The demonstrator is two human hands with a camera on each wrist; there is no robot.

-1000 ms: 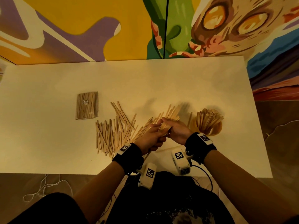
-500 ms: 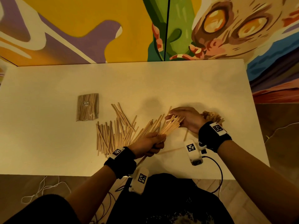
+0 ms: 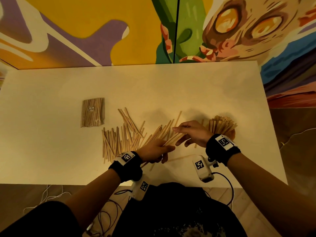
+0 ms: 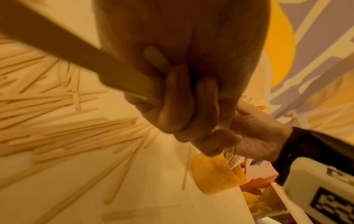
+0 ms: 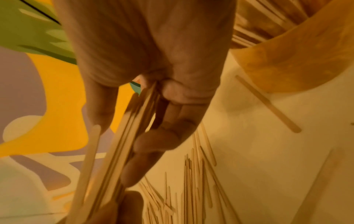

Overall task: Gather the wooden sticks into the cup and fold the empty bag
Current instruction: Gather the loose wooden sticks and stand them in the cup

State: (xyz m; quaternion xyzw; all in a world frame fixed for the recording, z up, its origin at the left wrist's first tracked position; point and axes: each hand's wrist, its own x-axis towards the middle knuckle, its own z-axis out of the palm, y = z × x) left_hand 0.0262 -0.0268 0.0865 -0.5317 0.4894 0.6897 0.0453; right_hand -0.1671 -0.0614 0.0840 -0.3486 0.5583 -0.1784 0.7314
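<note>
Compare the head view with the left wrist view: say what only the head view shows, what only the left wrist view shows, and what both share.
Only the head view shows the bag lying flat at the far left of the table, with sticks visible in it, and both wristbands.

Only the left wrist view shows the left hand from underneath, its fingers curled round a bundle of sticks, and the cup's orange side wall.

Both show the loose sticks spread on the table, the cup holding sticks, and the right hand meeting the bundle.

Bare forearms, black top [image 3: 179, 211]. Black wristbands [image 3: 222, 149] carry square-patterned tags — white camera units [image 3: 202, 170] hang below. A black cable [image 3: 227, 185] trails off.
</note>
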